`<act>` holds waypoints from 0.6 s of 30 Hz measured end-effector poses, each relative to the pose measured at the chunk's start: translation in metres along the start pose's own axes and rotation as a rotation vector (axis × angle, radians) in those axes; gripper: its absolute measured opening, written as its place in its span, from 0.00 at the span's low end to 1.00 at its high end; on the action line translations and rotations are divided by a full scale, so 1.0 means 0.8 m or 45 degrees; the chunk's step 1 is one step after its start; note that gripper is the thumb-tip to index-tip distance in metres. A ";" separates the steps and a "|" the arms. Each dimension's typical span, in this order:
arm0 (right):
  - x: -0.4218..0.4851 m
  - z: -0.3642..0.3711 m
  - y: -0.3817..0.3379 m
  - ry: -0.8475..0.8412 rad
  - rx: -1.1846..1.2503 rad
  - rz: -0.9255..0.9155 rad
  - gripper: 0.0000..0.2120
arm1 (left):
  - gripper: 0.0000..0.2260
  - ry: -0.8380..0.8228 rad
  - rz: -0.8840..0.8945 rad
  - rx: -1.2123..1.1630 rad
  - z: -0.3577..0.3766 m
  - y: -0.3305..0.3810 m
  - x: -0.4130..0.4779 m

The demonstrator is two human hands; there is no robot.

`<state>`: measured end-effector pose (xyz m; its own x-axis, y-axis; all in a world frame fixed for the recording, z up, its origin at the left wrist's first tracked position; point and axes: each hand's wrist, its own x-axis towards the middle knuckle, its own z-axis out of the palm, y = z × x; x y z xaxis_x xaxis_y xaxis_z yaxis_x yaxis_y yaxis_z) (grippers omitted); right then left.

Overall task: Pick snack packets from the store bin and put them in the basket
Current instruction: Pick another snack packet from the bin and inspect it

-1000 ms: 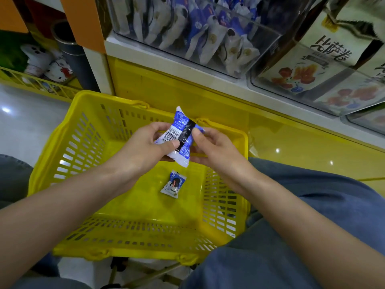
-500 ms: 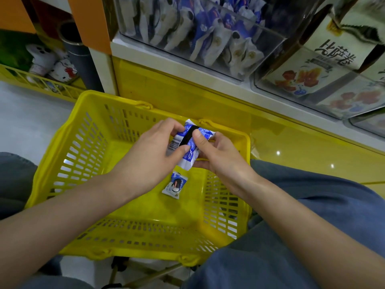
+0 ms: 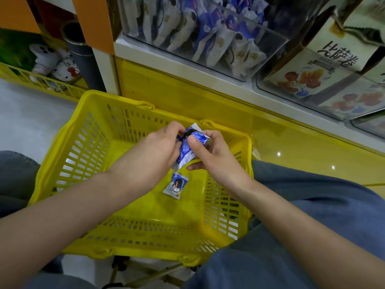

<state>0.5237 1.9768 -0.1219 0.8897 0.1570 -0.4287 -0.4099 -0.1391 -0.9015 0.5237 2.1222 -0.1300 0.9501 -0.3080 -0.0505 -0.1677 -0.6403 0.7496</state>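
Both hands are gripping one blue-and-white snack packet (image 3: pixel 188 150) over the yellow basket (image 3: pixel 68 130), nearer its far edge than its near one. The left hand (image 3: pixel 158 151) is curling its fingers round the packet's upper left side. The right hand (image 3: pixel 212 155) is pressing a thumb onto the front, with its fingers curled behind. A second packet (image 3: pixel 176 185) is lying flat on the basket floor, just below the held one. The clear store bin (image 3: pixel 208 34) is sitting on the shelf (image 3: pixel 166 57) beyond the far edge, packed with similar packets.

The main risk looks to be the two-handed squeeze: the wrapper is already creasing, and a harder pinch could crush the snack or split a seam. If one hand is letting go before the other, the packet could swing and drop askew toward the right wall. Leaning on the near edge could tip the basket.
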 end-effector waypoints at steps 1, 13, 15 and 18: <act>0.000 -0.001 0.001 -0.002 -0.003 -0.009 0.10 | 0.10 -0.008 0.009 0.023 -0.001 0.000 0.000; -0.003 0.003 0.010 -0.039 -0.256 -0.165 0.14 | 0.12 -0.004 0.067 0.263 -0.006 -0.006 0.005; -0.003 0.003 0.010 -0.046 -0.273 -0.152 0.14 | 0.12 -0.003 0.106 0.302 -0.005 -0.007 0.005; -0.003 0.003 0.010 -0.027 -0.333 -0.159 0.16 | 0.08 0.031 0.094 0.167 -0.001 -0.010 0.006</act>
<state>0.5181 1.9775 -0.1282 0.9243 0.2090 -0.3193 -0.2294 -0.3645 -0.9025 0.5295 2.1267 -0.1360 0.9398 -0.3411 0.0189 -0.2686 -0.7037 0.6577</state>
